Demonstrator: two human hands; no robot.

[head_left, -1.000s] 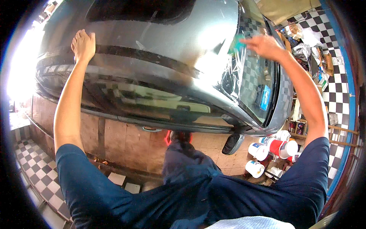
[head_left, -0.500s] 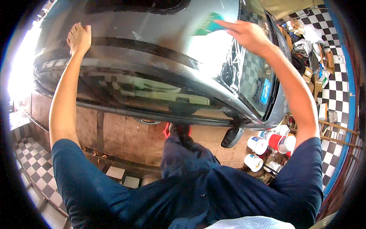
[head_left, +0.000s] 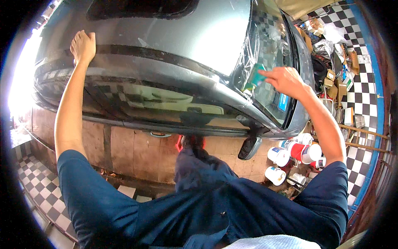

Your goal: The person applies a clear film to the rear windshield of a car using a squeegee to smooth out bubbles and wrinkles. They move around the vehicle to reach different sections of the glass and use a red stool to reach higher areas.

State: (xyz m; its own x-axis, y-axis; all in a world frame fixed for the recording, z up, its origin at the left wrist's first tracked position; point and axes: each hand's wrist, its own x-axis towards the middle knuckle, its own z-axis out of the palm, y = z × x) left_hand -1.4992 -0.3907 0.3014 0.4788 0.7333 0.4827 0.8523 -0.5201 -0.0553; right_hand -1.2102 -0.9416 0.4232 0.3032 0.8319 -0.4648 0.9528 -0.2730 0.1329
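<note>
A grey car fills the upper half, its roof [head_left: 166, 35] stretching out in front of me. My right hand [head_left: 286, 81] grips a flat green squeegee [head_left: 255, 77], held over the near side of the windscreen [head_left: 269, 95]. Wrinkled clear film [head_left: 247, 58] runs along the windscreen's border with the roof, close to the squeegee. At the far left, my left hand [head_left: 83, 46] rests on the roof above the dark roof strip [head_left: 137, 51], its fingers curled in. What the left fingers hold, if anything, is hidden.
A door mirror [head_left: 250, 148] sticks out toward me. Several white buckets [head_left: 278, 156] stand at the car's front right. Cardboard boxes [head_left: 331, 79] and plastic litter the checkered floor [head_left: 362, 103] beyond. Below me, my foot is on something red [head_left: 178, 143].
My right hand has brought the squeegee from the front of the roof toward me and down over the windscreen. The left hand stays at the same place on the roof.
</note>
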